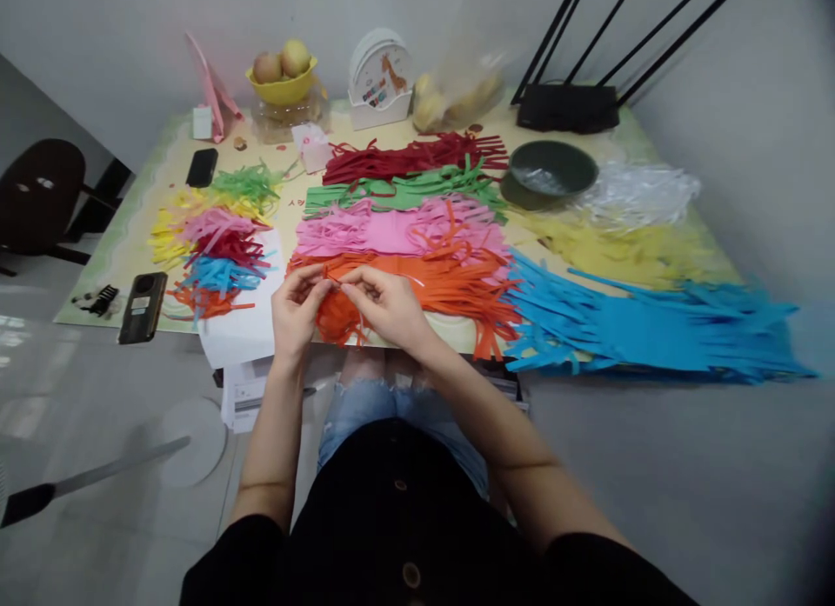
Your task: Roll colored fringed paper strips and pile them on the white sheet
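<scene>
Over the table's front edge my left hand (300,306) and my right hand (384,302) meet, fingertips pinched together. Between them is a thin orange strip (331,276), held from both sides. Just below the fingertips hangs a rounded orange fringed bundle (336,317), partly hidden by the hands; whether it joins the strip I cannot tell. Behind my right hand lies a stack of orange fringed sheets (450,280). Beyond it are pink fringed sheets (397,228), green ones (397,193) and dark red ones (404,160).
Blue (652,328) and yellow (626,249) fringed sheets lie right, near a dark bowl (553,167) and clear plastic (639,193). Left are piles of cut strips (222,241), white paper (241,332) and a phone (143,306). A router (567,108) and fruit bowl (283,84) stand behind.
</scene>
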Motion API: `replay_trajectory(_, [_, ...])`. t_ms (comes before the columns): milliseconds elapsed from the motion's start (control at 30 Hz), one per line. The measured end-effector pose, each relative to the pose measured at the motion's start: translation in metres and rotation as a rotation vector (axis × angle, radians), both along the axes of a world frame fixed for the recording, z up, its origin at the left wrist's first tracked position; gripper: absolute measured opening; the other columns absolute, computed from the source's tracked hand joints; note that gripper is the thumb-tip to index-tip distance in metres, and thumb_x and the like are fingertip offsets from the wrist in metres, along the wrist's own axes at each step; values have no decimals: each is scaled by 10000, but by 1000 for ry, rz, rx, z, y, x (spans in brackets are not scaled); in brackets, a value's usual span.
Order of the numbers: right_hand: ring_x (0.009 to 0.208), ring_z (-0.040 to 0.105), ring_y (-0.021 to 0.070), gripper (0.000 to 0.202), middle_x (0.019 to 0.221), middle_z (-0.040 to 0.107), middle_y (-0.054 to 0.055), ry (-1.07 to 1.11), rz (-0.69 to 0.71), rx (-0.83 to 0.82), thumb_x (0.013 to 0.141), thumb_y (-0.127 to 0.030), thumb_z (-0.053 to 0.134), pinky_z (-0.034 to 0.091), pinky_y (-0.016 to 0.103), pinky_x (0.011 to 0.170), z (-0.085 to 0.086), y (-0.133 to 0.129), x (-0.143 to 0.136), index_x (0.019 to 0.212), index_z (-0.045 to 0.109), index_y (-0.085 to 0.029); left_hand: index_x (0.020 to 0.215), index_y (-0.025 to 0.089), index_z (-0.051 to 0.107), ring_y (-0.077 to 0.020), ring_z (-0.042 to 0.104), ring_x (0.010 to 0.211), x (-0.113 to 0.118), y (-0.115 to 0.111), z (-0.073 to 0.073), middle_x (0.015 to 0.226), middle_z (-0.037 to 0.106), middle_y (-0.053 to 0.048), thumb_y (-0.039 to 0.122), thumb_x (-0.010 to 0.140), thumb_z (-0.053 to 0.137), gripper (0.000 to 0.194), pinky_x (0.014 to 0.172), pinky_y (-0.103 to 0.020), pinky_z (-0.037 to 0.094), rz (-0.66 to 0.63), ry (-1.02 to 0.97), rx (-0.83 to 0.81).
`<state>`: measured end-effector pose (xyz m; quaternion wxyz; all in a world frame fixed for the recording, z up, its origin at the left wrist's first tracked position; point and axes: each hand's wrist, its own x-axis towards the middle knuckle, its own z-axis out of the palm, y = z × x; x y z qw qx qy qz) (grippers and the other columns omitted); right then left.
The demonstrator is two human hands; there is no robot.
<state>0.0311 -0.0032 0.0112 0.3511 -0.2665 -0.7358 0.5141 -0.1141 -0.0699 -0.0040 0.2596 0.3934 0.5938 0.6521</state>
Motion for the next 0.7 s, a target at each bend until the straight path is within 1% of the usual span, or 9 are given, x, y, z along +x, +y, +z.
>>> replay_trajectory(167, [554, 451, 104, 201, 632, 539, -31, -25, -15, -28, 912, -335, 567, 335, 243, 559, -3, 0, 1, 913, 667, -161, 913, 177, 705, -174, 720, 771, 6, 0, 2, 818, 748, -37, 349, 744, 776, 251, 779, -303, 563, 62, 49, 4])
replay_trajectory(267, [555, 454, 104, 205, 633, 537, -30, -21, -20, -43, 916, -335, 555, 326, 246, 556, -2, 0, 2, 906, 662, -160, 920, 174, 710, -166, 711, 758, 7, 1, 1, 815, 745, -34, 345, 755, 767, 244, 776, -296, 557, 111, 73, 8])
replay_trajectory(400, [546, 436, 95, 211, 613, 514, -39, -7, -18, -64, 911, -338, 560, 309, 243, 546, -2, 1, 2, 899, 664, -155, 921, 171, 721, -164, 707, 764, 6, 1, -2, 829, 749, -35, 345, 773, 759, 232, 777, -292, 556, 124, 139, -4])
replay_trajectory(567, [540, 429, 89, 213, 603, 508, -44, -2, -16, -81, 899, -341, 575, 307, 236, 540, -5, 4, 2, 898, 666, -149, 910, 173, 747, -157, 705, 807, 2, 0, -4, 876, 763, -35, 319, 809, 760, 178, 777, -270, 545, 146, 347, 29])
replay_trajectory(633, [537, 433, 88, 202, 600, 512, -46, 9, -13, -102, 893, -337, 581, 310, 231, 533, -6, 6, 2, 895, 654, -149, 912, 181, 749, -157, 707, 831, 1, 0, -2, 894, 767, -34, 306, 836, 746, 146, 790, -269, 540, 107, 465, 37])
replay_trajectory(700, [512, 449, 86, 221, 591, 519, -62, 47, 32, -176, 888, -354, 590, 333, 221, 519, -9, 9, 2, 981, 632, -158, 908, 188, 744, -153, 704, 833, 1, -1, 1, 898, 765, -31, 289, 869, 719, 111, 792, -266, 534, 29, 587, 44])
